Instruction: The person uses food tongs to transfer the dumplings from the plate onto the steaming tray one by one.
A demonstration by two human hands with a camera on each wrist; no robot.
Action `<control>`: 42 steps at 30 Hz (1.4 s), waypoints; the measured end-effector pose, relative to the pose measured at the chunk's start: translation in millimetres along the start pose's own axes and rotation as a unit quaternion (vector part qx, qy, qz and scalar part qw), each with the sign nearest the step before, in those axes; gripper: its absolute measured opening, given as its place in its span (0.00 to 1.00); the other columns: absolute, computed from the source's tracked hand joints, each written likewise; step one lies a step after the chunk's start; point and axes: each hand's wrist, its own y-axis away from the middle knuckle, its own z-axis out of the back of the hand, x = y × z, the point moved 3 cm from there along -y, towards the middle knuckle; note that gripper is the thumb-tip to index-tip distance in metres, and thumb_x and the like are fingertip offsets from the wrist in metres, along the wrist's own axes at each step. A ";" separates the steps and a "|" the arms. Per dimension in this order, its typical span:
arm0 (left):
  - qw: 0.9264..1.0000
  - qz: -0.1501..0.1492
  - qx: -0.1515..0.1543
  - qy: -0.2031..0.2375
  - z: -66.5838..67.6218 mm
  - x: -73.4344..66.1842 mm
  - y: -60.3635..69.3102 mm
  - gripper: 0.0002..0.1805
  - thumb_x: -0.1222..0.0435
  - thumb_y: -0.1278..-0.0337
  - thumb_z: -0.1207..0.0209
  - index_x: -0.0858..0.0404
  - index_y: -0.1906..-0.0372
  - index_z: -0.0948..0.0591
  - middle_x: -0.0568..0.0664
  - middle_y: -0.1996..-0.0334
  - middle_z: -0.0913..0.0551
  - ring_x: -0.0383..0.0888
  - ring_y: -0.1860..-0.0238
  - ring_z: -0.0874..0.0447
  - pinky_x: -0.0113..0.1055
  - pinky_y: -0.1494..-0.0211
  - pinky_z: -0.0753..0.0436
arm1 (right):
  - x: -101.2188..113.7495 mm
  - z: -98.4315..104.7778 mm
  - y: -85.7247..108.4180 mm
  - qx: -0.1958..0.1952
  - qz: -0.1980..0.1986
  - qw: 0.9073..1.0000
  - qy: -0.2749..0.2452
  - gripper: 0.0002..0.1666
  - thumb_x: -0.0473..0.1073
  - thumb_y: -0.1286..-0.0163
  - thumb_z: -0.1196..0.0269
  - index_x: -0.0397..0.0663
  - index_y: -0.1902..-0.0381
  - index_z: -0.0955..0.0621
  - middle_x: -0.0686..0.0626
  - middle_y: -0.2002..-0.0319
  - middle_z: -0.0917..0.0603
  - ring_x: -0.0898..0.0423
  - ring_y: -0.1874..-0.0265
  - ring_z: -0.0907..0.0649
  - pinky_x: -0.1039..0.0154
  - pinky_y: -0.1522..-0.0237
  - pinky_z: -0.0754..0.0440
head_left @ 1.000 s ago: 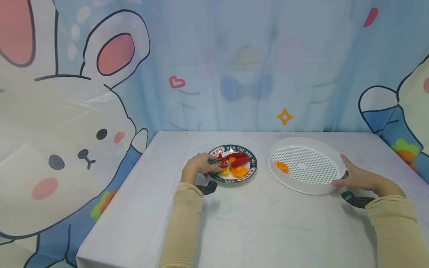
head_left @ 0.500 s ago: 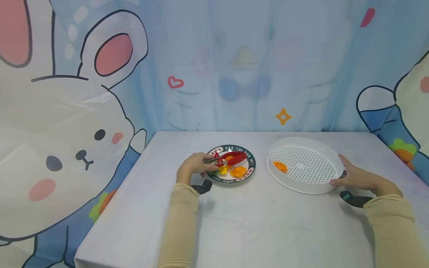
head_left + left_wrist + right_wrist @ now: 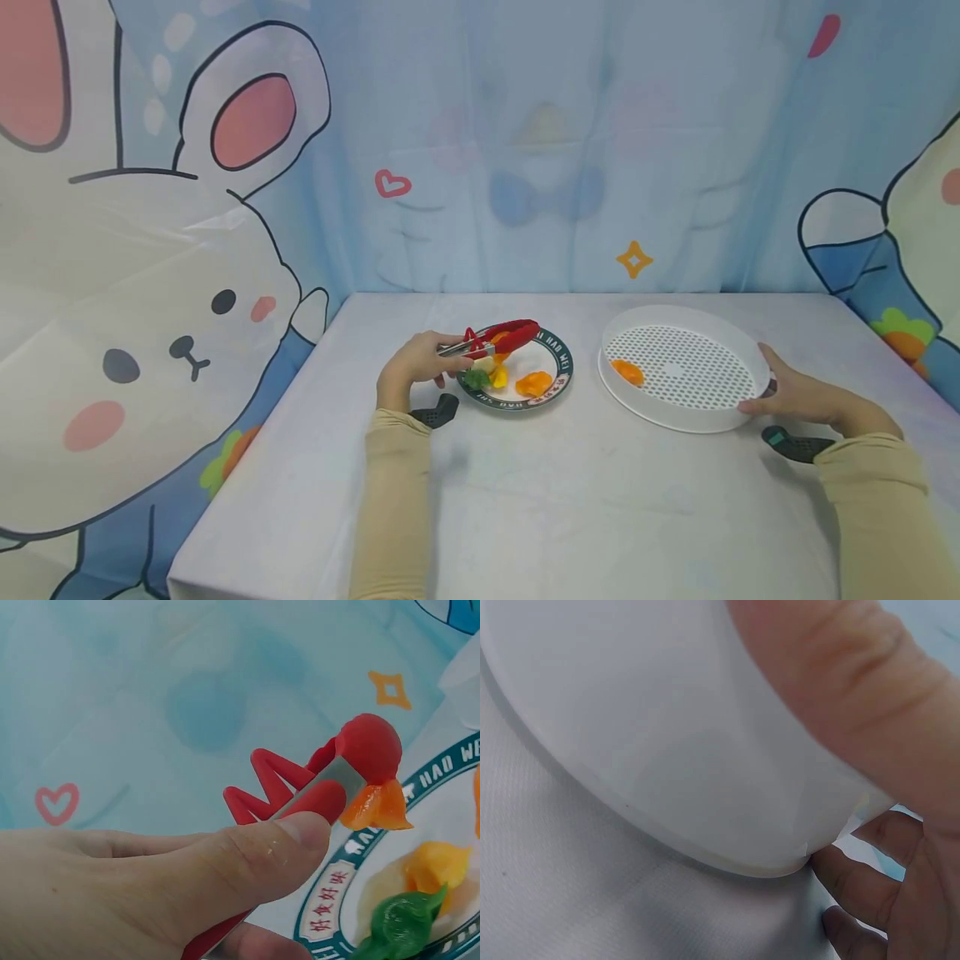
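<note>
My left hand [image 3: 420, 360] grips red-tipped metal tongs [image 3: 495, 340] above the left part of a green-rimmed plate [image 3: 558, 392]. In the left wrist view an orange piece [image 3: 379, 806] is pinched at the red tips [image 3: 371, 746] of the tongs, over the plate. A green piece [image 3: 401, 924] and a yellow piece [image 3: 436, 866] lie on the plate; another orange piece [image 3: 534, 384] lies nearer its right side. My right hand [image 3: 813, 402] holds the right edge of a round white strainer [image 3: 697, 423], thumb and fingers around its wall [image 3: 667, 750]. One orange piece [image 3: 628, 372] lies inside it.
Both containers stand near the far edge of a white-covered table [image 3: 570, 517]. Behind it hangs a blue cartoon curtain [image 3: 465, 100], with a large rabbit at the left. A dark strap piece [image 3: 798, 446] juts out below my right hand.
My left hand has moved left and slightly up, and the tongs have lifted from the plate's middle with an orange piece. The right hand and strainer have stayed put.
</note>
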 end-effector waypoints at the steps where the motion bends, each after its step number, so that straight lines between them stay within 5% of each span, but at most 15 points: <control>1: 1.000 -0.002 -0.001 0.003 1.8 -0.3 1.3 0.35 0.47 0.45 0.38 0.47 0.32 0.31 0.52 0.69 0.13 0.56 0.68 0.14 0.45 0.50 0.26 | 0.0 -0.1 0.1 0.000 0.002 1.000 -0.002 0.75 0.54 0.43 0.33 0.36 0.32 0.80 0.20 0.34 0.74 0.21 0.36 0.66 0.23 0.43 0.62; 6: 0.999 -0.026 -0.007 0.040 9.0 -5.4 7.2 0.35 0.48 0.45 0.37 0.47 0.31 0.32 0.57 0.66 0.14 0.60 0.68 0.15 0.43 0.53 0.24 | -2.3 -1.2 -0.6 -0.001 0.017 1.000 -0.007 0.74 0.52 0.43 0.32 0.38 0.31 0.79 0.21 0.33 0.72 0.20 0.35 0.63 0.23 0.43 0.59; 13: 0.994 -0.093 -0.023 0.055 8.5 -28.0 7.0 0.35 0.49 0.45 0.37 0.50 0.32 0.31 0.58 0.69 0.17 0.53 0.78 0.19 0.39 0.63 0.20 | -6.7 -1.1 -1.0 -0.002 0.009 1.000 -0.005 0.74 0.53 0.42 0.33 0.38 0.31 0.80 0.21 0.33 0.73 0.21 0.35 0.65 0.23 0.43 0.61; 19: 0.989 -0.131 0.000 0.071 -22.2 -61.9 -8.4 0.35 0.49 0.44 0.38 0.48 0.31 0.32 0.60 0.65 0.16 0.63 0.71 0.18 0.37 0.71 0.21 | -7.9 -2.6 -0.1 -0.002 0.007 1.000 -0.003 0.75 0.55 0.43 0.33 0.37 0.31 0.80 0.21 0.34 0.74 0.21 0.35 0.67 0.23 0.43 0.61; 24: 0.991 -0.137 -0.003 -0.004 -57.4 -86.2 -20.1 0.34 0.43 0.46 0.39 0.40 0.33 0.32 0.50 0.57 0.15 0.48 0.72 0.14 0.33 0.66 0.23 | -7.3 -5.0 -1.0 -0.004 0.013 1.000 -0.006 0.75 0.55 0.42 0.33 0.38 0.31 0.79 0.22 0.33 0.73 0.21 0.35 0.65 0.23 0.43 0.60; 26: 0.991 -0.130 -0.006 -0.036 -67.4 -90.6 -22.7 0.34 0.41 0.47 0.40 0.37 0.33 0.32 0.47 0.62 0.13 0.43 0.74 0.14 0.34 0.60 0.22 | -6.2 -5.5 -2.0 -0.004 0.018 1.000 -0.009 0.74 0.54 0.42 0.33 0.38 0.31 0.79 0.22 0.33 0.72 0.21 0.35 0.65 0.23 0.43 0.59; 30: 0.992 -0.110 -0.022 -0.059 -72.1 -90.6 -22.6 0.35 0.40 0.50 0.38 0.35 0.34 0.32 0.45 0.69 0.13 0.43 0.81 0.15 0.36 0.50 0.23 | -3.0 -4.5 -4.5 0.000 0.023 1.000 -0.008 0.73 0.53 0.42 0.33 0.40 0.30 0.78 0.22 0.32 0.71 0.21 0.34 0.64 0.23 0.44 0.59; 35: 0.994 -0.086 -0.043 -0.052 -57.0 -80.6 -19.3 0.39 0.41 0.53 0.35 0.36 0.33 0.33 0.45 0.63 0.18 0.45 0.78 0.15 0.34 0.62 0.23 | -2.2 -1.1 -5.6 0.000 0.005 1.000 0.003 0.75 0.55 0.43 0.32 0.39 0.31 0.80 0.22 0.33 0.73 0.22 0.35 0.66 0.23 0.44 0.61; 37: 0.995 -0.077 -0.048 -0.045 -49.7 -75.3 -18.0 0.42 0.41 0.56 0.34 0.38 0.32 0.34 0.46 0.68 0.19 0.44 0.75 0.17 0.33 0.68 0.25 | -2.7 -0.5 -5.0 -0.001 -0.002 1.000 0.001 0.76 0.55 0.43 0.32 0.39 0.31 0.80 0.22 0.33 0.74 0.22 0.35 0.67 0.23 0.44 0.62; 42: 0.995 -0.059 -0.048 -0.058 -32.8 -57.7 -13.5 0.47 0.38 0.60 0.33 0.43 0.30 0.35 0.46 0.68 0.19 0.43 0.68 0.23 0.32 0.66 0.24 | -4.4 -1.4 -2.3 -0.002 0.005 1.000 -0.005 0.75 0.54 0.43 0.32 0.39 0.31 0.80 0.22 0.33 0.75 0.22 0.35 0.68 0.23 0.43 0.61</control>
